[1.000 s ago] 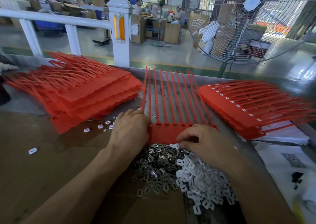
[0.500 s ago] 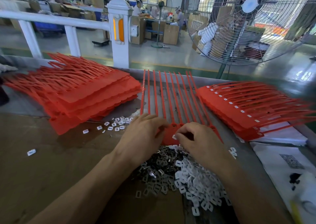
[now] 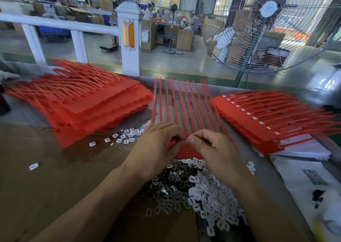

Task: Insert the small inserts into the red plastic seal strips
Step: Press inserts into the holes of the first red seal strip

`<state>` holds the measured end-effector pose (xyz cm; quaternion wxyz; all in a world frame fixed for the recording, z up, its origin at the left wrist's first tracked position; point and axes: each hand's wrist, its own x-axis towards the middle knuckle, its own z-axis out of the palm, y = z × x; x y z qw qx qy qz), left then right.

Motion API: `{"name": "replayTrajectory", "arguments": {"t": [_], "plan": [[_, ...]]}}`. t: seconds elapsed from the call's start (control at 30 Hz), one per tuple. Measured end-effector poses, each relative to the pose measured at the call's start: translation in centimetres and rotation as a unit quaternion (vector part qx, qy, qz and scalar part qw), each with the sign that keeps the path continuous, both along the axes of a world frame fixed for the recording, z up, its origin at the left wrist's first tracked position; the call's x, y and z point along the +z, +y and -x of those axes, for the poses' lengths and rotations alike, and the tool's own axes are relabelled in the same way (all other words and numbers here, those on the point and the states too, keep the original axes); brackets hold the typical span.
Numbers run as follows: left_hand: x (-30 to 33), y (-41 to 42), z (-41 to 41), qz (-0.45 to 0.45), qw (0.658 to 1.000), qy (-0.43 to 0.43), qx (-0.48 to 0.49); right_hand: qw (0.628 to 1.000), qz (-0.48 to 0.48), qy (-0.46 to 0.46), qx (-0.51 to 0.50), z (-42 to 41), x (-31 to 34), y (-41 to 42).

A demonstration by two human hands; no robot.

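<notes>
Both hands have drawn together since half a second ago, when they sat a little apart over the red sheet's near edge. From the head view, the left hand (image 3: 156, 149) and right hand (image 3: 212, 149) now meet fingertip to fingertip over the sheet of red seal strips (image 3: 181, 108), which lies flat at the middle of the table (image 3: 36, 177) with its thin tails pointing away from the person. Fingers of both hands are curled and pinched together at one spot where the tails join the sheet's solid band; whatever small part sits between them is too small to make out. Just nearer the person lies a heap of loose inserts (image 3: 199, 195), dark metal ones to the left and white plastic ones to the right. A tall stack of red sheets (image 3: 88, 108) sits to the left, with a few white inserts (image 3: 125, 136) scattered beside it. Another stack (image 3: 267, 123), its sockets showing white, lies to the right.
</notes>
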<state>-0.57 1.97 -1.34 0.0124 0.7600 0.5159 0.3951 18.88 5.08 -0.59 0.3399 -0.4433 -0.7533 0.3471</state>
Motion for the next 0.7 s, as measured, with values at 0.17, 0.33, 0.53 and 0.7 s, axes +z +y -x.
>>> {"name": "replayTrajectory", "arguments": {"t": [0.17,0.33,0.53,0.7], "plan": [[0.0,0.0,0.0,0.004,1.0,-0.025,-0.003,1.0,-0.015,-0.002,-0.014,0.3,0.0,0.0],[0.2,0.0,0.1,-0.021,1.0,0.001,-0.012,1.0,0.006,0.008,-0.021,0.6,0.0,0.0],[0.4,0.7,1.7,-0.046,0.997,0.045,0.039,0.999,0.012,0.015,-0.046,0.5,0.0,-0.1],[-0.6,1.6,3.4,0.003,0.991,0.013,0.131,0.995,-0.021,-0.02,-0.099,0.2,0.1,0.2]]}}
